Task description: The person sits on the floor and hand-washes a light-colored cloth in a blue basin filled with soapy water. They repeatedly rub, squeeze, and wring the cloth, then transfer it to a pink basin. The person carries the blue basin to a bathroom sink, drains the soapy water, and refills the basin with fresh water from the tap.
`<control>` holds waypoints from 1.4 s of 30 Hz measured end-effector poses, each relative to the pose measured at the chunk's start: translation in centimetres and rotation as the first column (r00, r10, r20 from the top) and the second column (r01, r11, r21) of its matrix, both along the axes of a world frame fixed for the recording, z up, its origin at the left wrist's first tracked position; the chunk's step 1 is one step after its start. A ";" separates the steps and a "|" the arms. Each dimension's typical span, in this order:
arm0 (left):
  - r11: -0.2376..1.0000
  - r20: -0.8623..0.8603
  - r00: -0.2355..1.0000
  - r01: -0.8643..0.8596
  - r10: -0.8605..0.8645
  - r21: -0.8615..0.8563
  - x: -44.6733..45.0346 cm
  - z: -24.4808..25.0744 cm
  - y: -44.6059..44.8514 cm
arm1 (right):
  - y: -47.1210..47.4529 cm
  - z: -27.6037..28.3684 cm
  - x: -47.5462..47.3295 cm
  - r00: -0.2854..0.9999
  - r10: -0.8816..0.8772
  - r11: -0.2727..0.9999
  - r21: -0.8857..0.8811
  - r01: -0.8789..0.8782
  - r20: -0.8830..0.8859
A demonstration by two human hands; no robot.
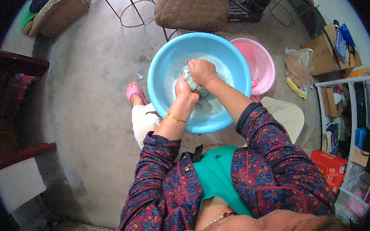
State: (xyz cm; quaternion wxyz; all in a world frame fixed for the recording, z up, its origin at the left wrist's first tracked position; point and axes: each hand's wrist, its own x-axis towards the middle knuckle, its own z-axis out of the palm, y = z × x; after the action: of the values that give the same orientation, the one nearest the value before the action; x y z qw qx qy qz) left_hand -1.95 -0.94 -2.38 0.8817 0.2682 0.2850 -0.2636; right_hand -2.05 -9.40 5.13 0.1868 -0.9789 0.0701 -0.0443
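A large light-blue plastic basin (196, 40) stands between my knees with sudsy, cloudy water in it. Over its middle, my left hand (186, 91) grips the lower left side of a wet, pale grey-green cloth (191, 82). My right hand (203, 71) is closed on the upper part of the same bunched cloth, close beside the left. Foam clings to the cloth near my fingers. The cloth's lower end is partly hidden by my hands, and whether it touches the water I cannot tell.
A pink basin (266, 64) stands against the blue one at the right, with something pink inside. Beyond them is a brown quilted seat (192, 8). At the right are a plastic bag (298, 69), cardboard boxes (320, 53), a red box (328, 166) and a white-framed shelf (334, 82).
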 end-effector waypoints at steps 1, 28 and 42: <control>1.000 -0.026 1.000 -0.010 0.011 0.006 0.2 0.2 0.1 | 0.1 0.0 0.0 0.998 0.045 0.997 0.064 -0.047 0.034; 0.934 0.006 0.999 0.035 -0.040 0.355 0.6 1.0 1.6 | -1.1 -6.5 -1.8 0.948 0.170 0.970 -0.127 -0.210 -0.269; 0.977 0.230 0.972 0.095 -0.050 -0.189 0.0 -2.9 2.0 | 2.5 -1.0 -4.4 0.975 0.217 0.929 0.314 -0.194 -0.038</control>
State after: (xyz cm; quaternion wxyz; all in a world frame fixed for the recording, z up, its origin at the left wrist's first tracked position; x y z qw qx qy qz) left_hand -1.99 1.09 -5.23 0.9202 0.2170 0.1460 -0.2911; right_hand -6.48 -6.91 4.09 0.3385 -0.9405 -0.0200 0.0222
